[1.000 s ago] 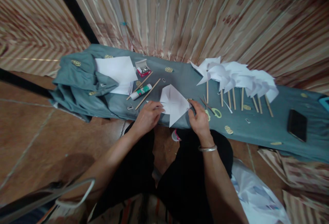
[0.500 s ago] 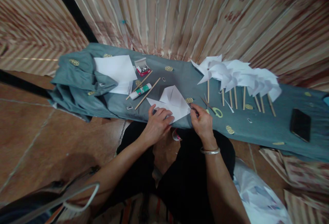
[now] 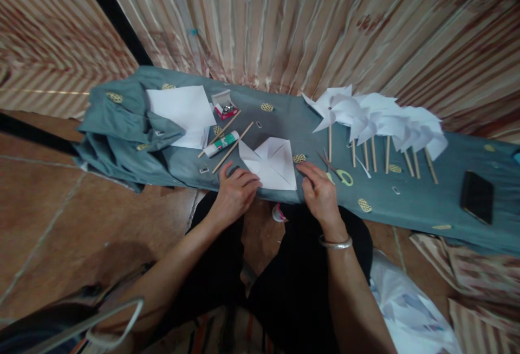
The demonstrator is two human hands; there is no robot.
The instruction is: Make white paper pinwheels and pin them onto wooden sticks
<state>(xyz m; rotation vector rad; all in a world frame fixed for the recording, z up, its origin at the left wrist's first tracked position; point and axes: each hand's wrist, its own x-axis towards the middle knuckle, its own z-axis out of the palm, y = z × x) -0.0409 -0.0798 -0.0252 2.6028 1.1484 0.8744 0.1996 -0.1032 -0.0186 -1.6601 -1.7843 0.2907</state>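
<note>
A white paper square [image 3: 271, 169] with slits cut in from its corners lies in front of me on the cloth-covered bench. My left hand [image 3: 236, 190] rests its fingertips on the lower left edge of the paper, fingers open and thumb spread. Just off the paper's right edge is my right hand [image 3: 320, 192], its fingers loosely bent with nothing visible in them. Scissors with pale green handles [image 3: 343, 176] lie right of that hand. Left of the paper are two wooden sticks [image 3: 233, 147] and a green-and-white glue stick [image 3: 221, 144].
Finished paper pinwheels [image 3: 374, 113] on sticks lie in a row at the right, with a black phone [image 3: 476, 197] beyond. White paper sheets [image 3: 179, 107] and an open red box of pins [image 3: 225, 107] are at the left. A plastic bag [image 3: 410, 305] stands below the bench.
The paper has turned so its lower edge now runs nearly level toward me. My left hand has shifted left to its edge; my right hand has let go of its right corner.
</note>
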